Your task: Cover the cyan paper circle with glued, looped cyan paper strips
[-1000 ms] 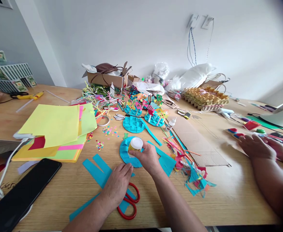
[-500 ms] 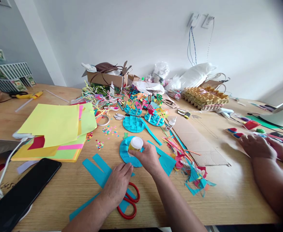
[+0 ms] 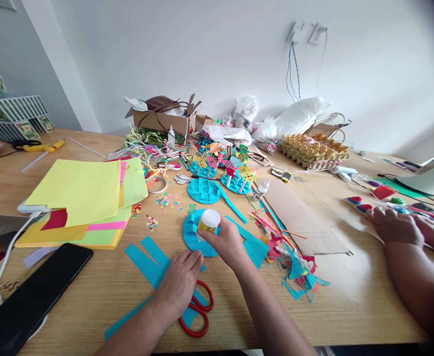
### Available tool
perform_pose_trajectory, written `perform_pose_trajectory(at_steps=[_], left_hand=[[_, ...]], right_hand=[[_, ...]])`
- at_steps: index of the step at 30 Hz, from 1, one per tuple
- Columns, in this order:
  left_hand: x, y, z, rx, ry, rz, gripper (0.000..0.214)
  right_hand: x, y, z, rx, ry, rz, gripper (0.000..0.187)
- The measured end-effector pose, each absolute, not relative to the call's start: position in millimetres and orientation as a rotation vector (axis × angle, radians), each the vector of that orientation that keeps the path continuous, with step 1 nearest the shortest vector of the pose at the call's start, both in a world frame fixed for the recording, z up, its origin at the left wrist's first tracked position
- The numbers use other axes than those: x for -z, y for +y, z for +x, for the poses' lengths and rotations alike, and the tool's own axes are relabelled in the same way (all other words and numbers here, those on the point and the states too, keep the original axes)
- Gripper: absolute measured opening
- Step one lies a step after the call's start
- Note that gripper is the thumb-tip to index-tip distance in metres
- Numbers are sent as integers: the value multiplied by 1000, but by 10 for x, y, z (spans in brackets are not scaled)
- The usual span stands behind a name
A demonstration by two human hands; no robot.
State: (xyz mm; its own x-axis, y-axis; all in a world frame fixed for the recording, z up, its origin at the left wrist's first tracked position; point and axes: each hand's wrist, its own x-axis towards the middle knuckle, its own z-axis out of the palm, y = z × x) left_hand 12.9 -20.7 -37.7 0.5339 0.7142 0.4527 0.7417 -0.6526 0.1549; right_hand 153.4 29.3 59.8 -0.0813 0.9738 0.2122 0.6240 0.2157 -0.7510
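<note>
My right hand is closed round a glue stick with a white end and yellow label, pressed down on a woven blue paper disc. Lying flat at the disc's near edge is my left hand, fingers stretched out, their tips touching it. Under that hand lie blue paper strips and red-handled scissors.
Stacked yellow and green paper and a black phone lie to the left. Finished blue discs, paper scraps, cardboard, an egg tray and a box lie beyond. Another person's hands rest at the right.
</note>
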Motion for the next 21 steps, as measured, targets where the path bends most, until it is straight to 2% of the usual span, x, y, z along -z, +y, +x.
perform_pose_trajectory(at_steps=[13, 21], left_hand=[[370, -204, 129, 758, -1261, -2685, 29], [298, -219, 131, 634, -1326, -2751, 30]], right_hand=[[-583, 309, 1558, -746, -1776, -1465, 22], [-584, 301, 1551, -789, -1698, -1467, 23]])
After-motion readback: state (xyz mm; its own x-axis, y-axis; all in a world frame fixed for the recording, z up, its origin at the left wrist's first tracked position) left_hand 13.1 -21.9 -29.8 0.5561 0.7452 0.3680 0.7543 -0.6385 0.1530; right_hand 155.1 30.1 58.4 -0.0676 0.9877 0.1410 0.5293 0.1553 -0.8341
